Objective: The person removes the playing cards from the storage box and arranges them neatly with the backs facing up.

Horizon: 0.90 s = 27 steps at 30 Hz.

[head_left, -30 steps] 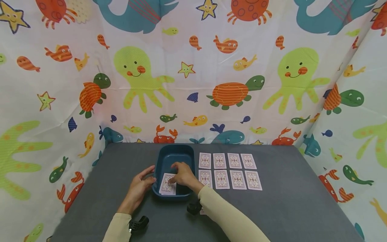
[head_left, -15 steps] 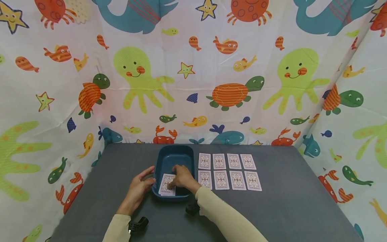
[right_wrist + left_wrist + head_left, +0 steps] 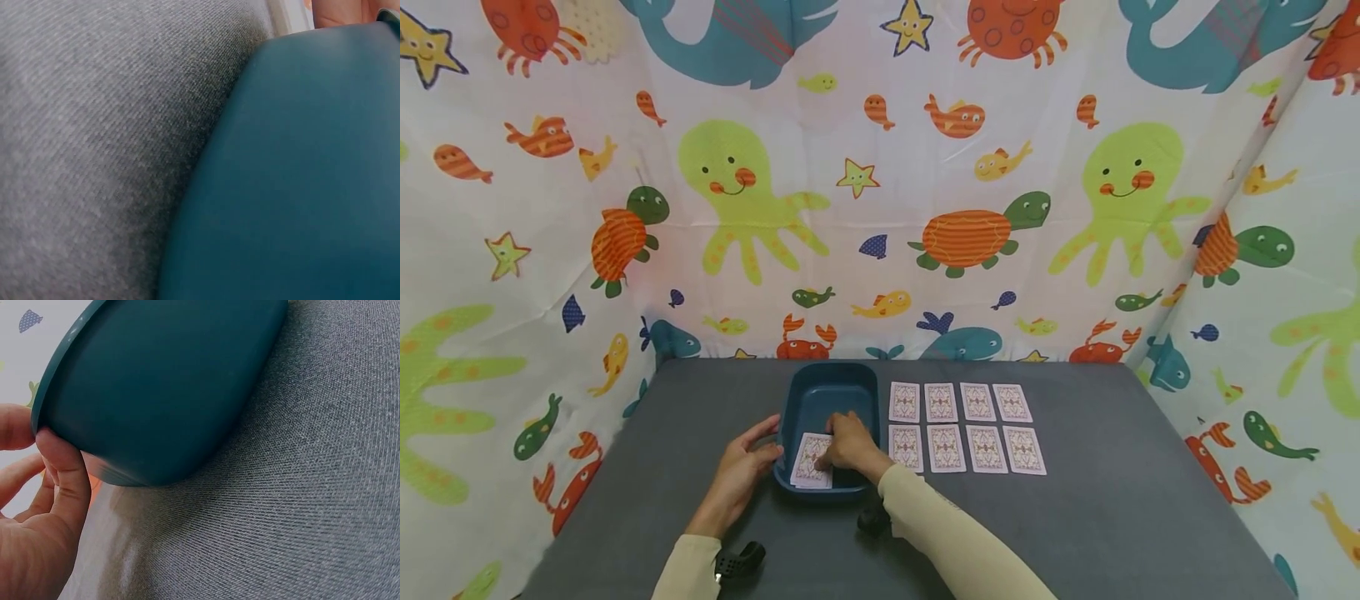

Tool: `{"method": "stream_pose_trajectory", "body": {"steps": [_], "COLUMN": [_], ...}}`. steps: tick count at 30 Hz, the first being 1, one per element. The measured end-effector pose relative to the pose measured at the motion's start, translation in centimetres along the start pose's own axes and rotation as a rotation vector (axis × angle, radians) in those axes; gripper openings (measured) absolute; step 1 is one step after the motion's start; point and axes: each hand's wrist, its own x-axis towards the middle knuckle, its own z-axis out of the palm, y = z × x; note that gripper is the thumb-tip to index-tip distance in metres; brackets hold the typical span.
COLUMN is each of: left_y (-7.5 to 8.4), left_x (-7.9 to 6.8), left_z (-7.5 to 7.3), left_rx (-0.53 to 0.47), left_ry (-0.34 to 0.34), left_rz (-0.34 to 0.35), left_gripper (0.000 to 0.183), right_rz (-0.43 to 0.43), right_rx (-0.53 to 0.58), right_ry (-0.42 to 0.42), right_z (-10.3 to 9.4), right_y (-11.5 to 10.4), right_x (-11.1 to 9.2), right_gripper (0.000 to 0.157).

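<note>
A dark teal plastic tray (image 3: 829,379) stands on the grey tabletop. My left hand (image 3: 741,475) pinches its left rim; in the left wrist view the thumb (image 3: 65,462) lies against the outer wall. A small stack of face-down playing cards (image 3: 808,454) lies inside, toward the front left, its edges slightly uneven. My right hand (image 3: 852,446) reaches into the tray from the right, a digit touching the top card. Whether it pinches a card is hidden. In the right wrist view the tray's outer wall (image 3: 294,162) fills much of the frame.
Right of the tray, several playing cards lie face down in two neat rows, one nearest card being the front-left one (image 3: 906,448). A printed sea-animal curtain (image 3: 880,242) hangs behind the grey table (image 3: 1105,517) and along its sides.
The right hand has shifted slightly toward me and leftward over the card stack, its touching digit lower on the top card. The left hand keeps its hold on the rim.
</note>
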Motion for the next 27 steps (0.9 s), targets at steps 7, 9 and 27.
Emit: {"method": "stream_pose_trajectory", "body": {"steps": [7, 9, 27], "left_y": [0.12, 0.13, 0.23], "left_x": [-0.06, -0.12, -0.24], "left_z": [-0.09, -0.09, 0.04], "left_rx": [-0.003, -0.003, -0.014], "left_ry": [-0.003, 0.001, 0.020], "left_rz": [0.008, 0.010, -0.010], "left_gripper": [0.055, 0.055, 0.055], "right_rz": [0.010, 0.008, -0.044], "right_rx": [-0.004, 0.008, 0.302], "right_ry": [-0.018, -0.016, 0.064], "right_z": [-0.35, -0.33, -0.63], "right_y": [-0.49, -0.50, -0.41], "right_x": [-0.36, -0.37, -0.17], "right_gripper": [0.046, 0.046, 0.024]}}
